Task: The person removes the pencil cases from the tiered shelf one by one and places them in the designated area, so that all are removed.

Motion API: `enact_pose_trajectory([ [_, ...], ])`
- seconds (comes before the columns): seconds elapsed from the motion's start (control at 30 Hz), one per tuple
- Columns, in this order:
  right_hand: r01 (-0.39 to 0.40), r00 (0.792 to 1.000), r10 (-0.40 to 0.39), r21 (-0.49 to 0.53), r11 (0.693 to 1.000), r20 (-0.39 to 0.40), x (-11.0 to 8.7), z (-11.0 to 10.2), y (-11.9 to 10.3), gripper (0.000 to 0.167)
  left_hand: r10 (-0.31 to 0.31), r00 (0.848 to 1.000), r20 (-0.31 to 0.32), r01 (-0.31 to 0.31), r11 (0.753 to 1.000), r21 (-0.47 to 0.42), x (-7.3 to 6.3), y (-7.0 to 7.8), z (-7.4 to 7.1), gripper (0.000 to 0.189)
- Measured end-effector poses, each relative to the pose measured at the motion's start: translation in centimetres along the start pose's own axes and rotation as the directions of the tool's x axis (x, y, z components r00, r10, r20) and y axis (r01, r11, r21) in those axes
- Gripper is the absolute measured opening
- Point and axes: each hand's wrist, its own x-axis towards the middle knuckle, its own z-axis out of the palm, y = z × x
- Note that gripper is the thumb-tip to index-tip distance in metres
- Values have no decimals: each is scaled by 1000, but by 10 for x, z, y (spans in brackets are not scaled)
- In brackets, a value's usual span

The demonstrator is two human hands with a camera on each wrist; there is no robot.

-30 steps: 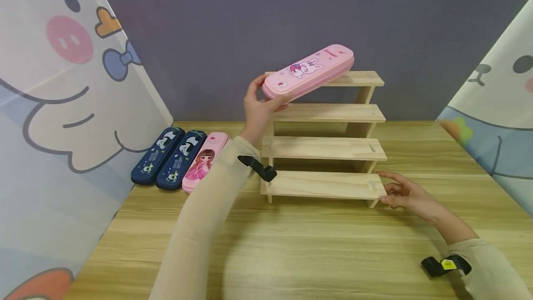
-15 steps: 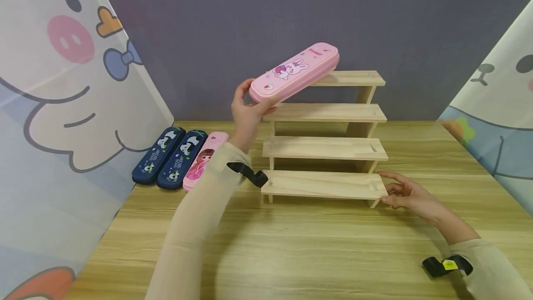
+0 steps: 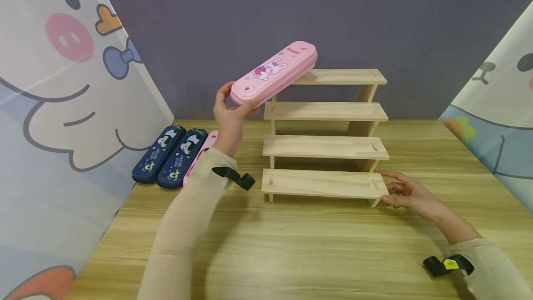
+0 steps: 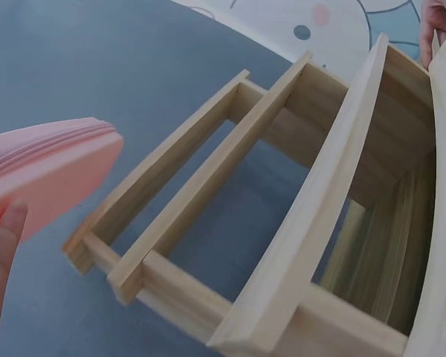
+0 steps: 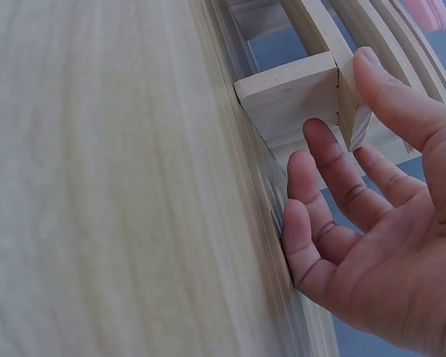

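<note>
A pink pencil case (image 3: 275,72) with a rabbit and the word "Sweet" on its lid is tilted in the air. My left hand (image 3: 230,117) grips its lower left end, thumb below and fingers behind. The left wrist view shows part of the pencil case (image 4: 56,160) beside the stepped wooden shelf (image 4: 275,245). In the head view, the wooden shelf (image 3: 325,184) has several tiers. My right hand (image 3: 410,198) holds the right end of its lowest board between thumb and index finger. The other fingers of the right hand (image 5: 386,216) are bent loosely below the board.
Two dark blue panda pencil cases (image 3: 158,154) lie side by side at the left of the wooden table (image 3: 316,249). Next to them a pink pencil case (image 3: 211,140) is partly hidden by the left arm. A grey panel (image 3: 374,17) stands behind the shelf.
My left hand has moved left with the pink rabbit pencil case, away from above the top tier. My right hand stays at the lowest board.
</note>
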Motion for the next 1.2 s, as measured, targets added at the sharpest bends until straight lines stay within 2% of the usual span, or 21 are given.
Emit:
enact_pose_trajectory([
  [0.3,2,1000,-2,0,1000,2,0,1,-1,69,33,999,-31,-31,999,44,-3,6,-22,62],
  [0.5,10,1000,-11,19,1000,15,0,1,-1,69,56,996,-74,-54,998,22,-4,11,-35,60],
  [0.67,2,1000,-2,-4,1000,-4,0,1,-2,69,74,992,-105,-72,997,22,-6,17,-45,61],
  [0.8,-8,1000,7,-23,1000,-16,0,2,-3,69,73,989,-125,-72,997,13,-9,21,-53,62],
  [1.07,-18,1000,17,-36,999,-24,-1,2,-2,69,70,985,-159,-55,994,97,-17,27,-69,66],
  [1.2,-19,1000,18,-35,999,-26,-1,1,-2,68,60,984,-170,-41,993,112,-22,30,-76,65],
])
